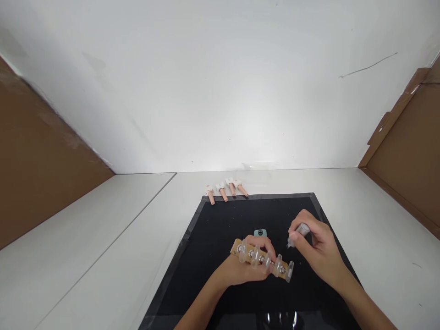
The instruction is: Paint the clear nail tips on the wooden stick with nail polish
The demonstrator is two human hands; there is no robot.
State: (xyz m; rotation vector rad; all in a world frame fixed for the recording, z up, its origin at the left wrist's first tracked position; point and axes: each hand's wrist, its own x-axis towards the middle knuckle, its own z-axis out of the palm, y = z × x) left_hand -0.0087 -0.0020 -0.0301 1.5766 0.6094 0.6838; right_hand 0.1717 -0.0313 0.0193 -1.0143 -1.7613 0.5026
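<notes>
My left hand grips a narrow wooden strip that bears a row of clear nail tips on small metal mounts. The strip is tilted, its right end lower. Between thumb and fingertips, my right hand pinches a small translucent bottle with a thin nozzle. The nozzle points down and left, apart from the strip's right end. Just behind my left hand lies a pale teal object with a dark round mark, partly hidden by the fingers.
Several flesh-coloured finger-shaped pieces with white ends lie along the far left edge of the black mat. Glossy clear items show at the mat's near edge. A white wall stands behind, with brown cardboard panels at both sides.
</notes>
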